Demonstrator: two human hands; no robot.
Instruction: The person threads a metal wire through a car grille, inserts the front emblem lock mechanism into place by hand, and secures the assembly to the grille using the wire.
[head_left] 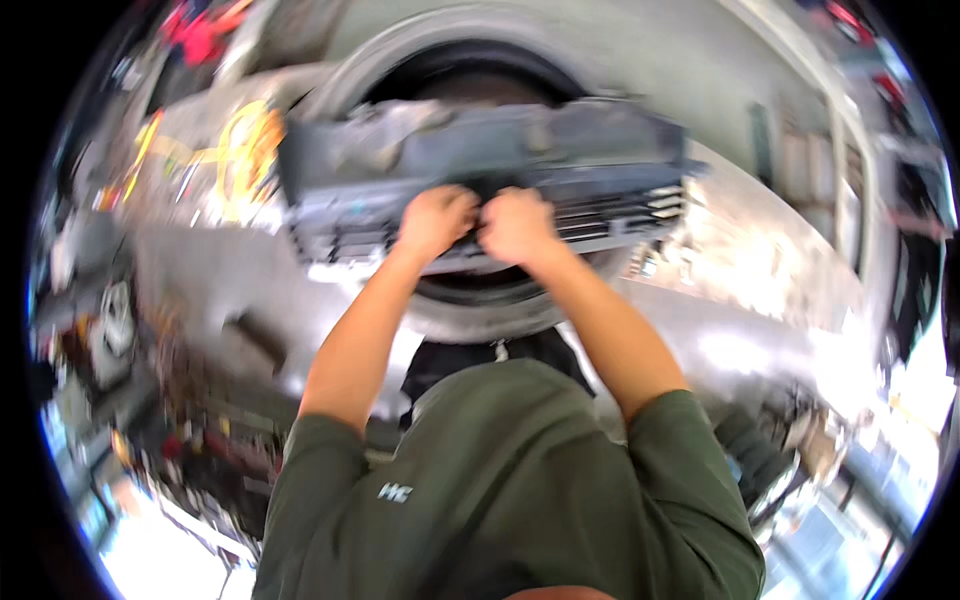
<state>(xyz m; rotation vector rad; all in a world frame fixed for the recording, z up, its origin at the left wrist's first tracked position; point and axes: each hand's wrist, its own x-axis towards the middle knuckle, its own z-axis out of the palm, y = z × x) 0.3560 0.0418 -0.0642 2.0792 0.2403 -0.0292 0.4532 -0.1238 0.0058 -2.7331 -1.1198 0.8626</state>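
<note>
Panel (480,150), dark-grey, slatted, plastic-looking, over grey tyre-like ring (490,320). Our left hand (438,220) and right hand (517,226) curl mid-panel; grasp, cannot tell. Seemingly two-handed fiddling; next move likely needs steadiness.

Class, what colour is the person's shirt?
The shirt is dark green, best seen in the head view.

One left hand (437,222) and one right hand (517,226) are seen, with two sleeves (322,462), one grille panel (620,165), one tire-like ring (488,322) and one yellow coil (235,160).
</note>
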